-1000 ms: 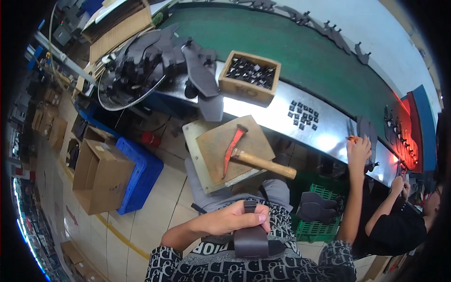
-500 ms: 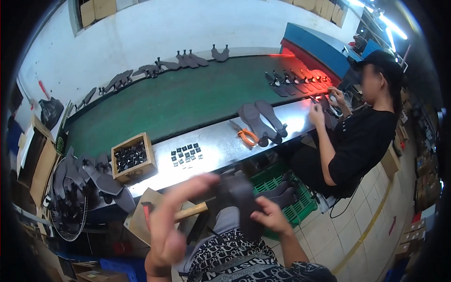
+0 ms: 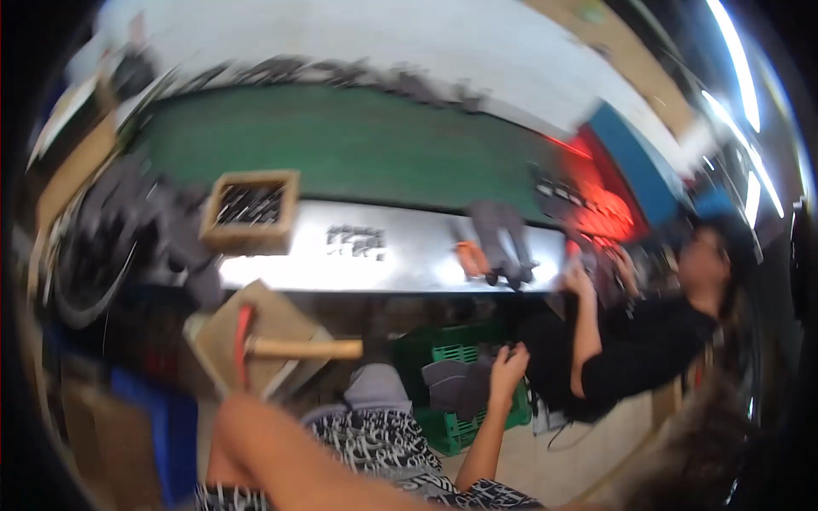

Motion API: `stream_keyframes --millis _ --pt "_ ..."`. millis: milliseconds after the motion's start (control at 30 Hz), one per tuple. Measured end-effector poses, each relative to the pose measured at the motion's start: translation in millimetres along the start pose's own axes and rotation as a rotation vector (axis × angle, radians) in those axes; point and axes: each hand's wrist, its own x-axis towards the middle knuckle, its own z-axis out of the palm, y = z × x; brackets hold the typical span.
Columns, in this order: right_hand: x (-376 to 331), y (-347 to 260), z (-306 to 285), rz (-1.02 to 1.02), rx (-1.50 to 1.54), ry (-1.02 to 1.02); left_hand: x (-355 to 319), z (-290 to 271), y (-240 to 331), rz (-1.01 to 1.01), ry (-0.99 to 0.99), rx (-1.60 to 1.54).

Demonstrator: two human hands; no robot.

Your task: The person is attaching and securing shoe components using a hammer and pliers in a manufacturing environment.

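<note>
Now the person's right hand (image 3: 509, 362) reaches down to the green crate (image 3: 460, 426) below the metal bench (image 3: 400, 255), and the dark grey shoe pieces (image 3: 456, 385) in the crate lie just to the left of its fingers, touching them or very nearly. The fingers look curled over the edge of the nearest piece, but the picture is smeared by motion, so I cannot tell whether they truly grip it. The pieces' long axis seems to run left to right across the crate (hard to be sure through the blur). The left forearm (image 3: 281, 456) lies low across the patterned lap; its hand is out of sight, so the right hand is plainly the nearer one. A hammer (image 3: 294, 347) rests on a wooden board (image 3: 256, 336) to the left, well apart from the crate. A co-worker in black (image 3: 630, 358) works at the bench's right end.
</note>
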Motion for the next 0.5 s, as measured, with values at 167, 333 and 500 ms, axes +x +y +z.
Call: stream_keyframes --millis 167,333,500 --pt "115.3 -92.4 -12.3 -0.030 0.167 0.225 -67.5 -142.6 6.5 -0.057 0.089 0.354" --pt "163.2 -115.7 15.9 0.125 0.240 -0.135 38.6 -168.9 250.5 0.150 0.505 0.732" --pt "227.0 13.5 105.3 -0.021 0.388 -0.145 19.4 -177.0 275.4 0.321 0.837 0.819"
